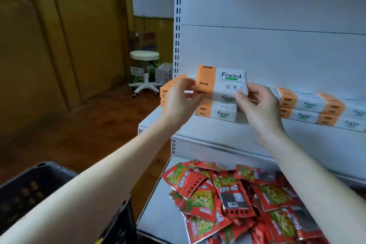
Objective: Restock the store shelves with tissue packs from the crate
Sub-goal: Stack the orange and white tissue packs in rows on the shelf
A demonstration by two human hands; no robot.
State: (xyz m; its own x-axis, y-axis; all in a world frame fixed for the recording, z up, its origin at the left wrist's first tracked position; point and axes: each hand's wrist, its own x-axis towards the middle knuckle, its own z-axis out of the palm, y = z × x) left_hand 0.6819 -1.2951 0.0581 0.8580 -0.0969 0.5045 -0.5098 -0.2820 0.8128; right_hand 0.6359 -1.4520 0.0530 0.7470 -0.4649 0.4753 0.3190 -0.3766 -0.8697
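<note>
Hands at a white store shelf [217, 129], seen from the head camera. The left hand [178, 99] curls its fingers round the orange end of a tissue pack [223, 82]; the right hand [259, 103] pinches the white end between thumb and fingertips. The tissue pack is held with its printed face tilted toward the camera, directly above a second pack [217, 113] that lies flat on the shelf; whether the two touch cannot be told. More packs [309, 109], stacked two high, run along the shelf to the right, and others [168, 88] show behind the left hand. On the lower shelf [156, 214] lies a loose heap of red snack packets [227, 194]. A dark crate [29, 190] stands at lower left, partly hidden by the left forearm. A white stool [144, 71] stands on the floor beyond the shelf's end.
</note>
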